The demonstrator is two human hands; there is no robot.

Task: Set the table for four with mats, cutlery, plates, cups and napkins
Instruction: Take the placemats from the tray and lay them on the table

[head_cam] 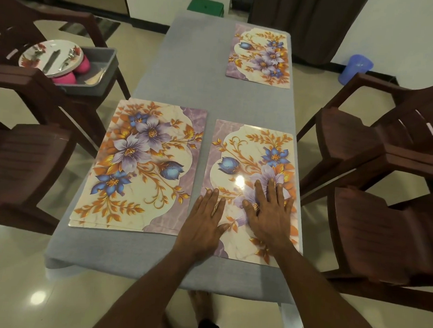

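Three spots on the grey table (190, 62) hold floral mats. The near right mat (248, 150) lies under both my hands. My left hand (205, 221) rests flat on its near left edge, fingers spread. My right hand (268, 211) presses flat on its middle, fingers apart. On the near left sits a small stack of mats (140, 165), its edges showing at the front. A single mat (260, 55) lies at the far right. A grey bin (99, 80) on the left chair holds floral plates (50, 57) with cutlery (65, 58) on top and pink cups (64, 77).
Brown plastic chairs stand on both sides: the left ones (23, 153) and the right ones (386, 157). A green stool (205, 5) sits beyond the table's far end. A blue bucket (356, 68) stands on the floor at the far right. My feet show below the table's near edge.
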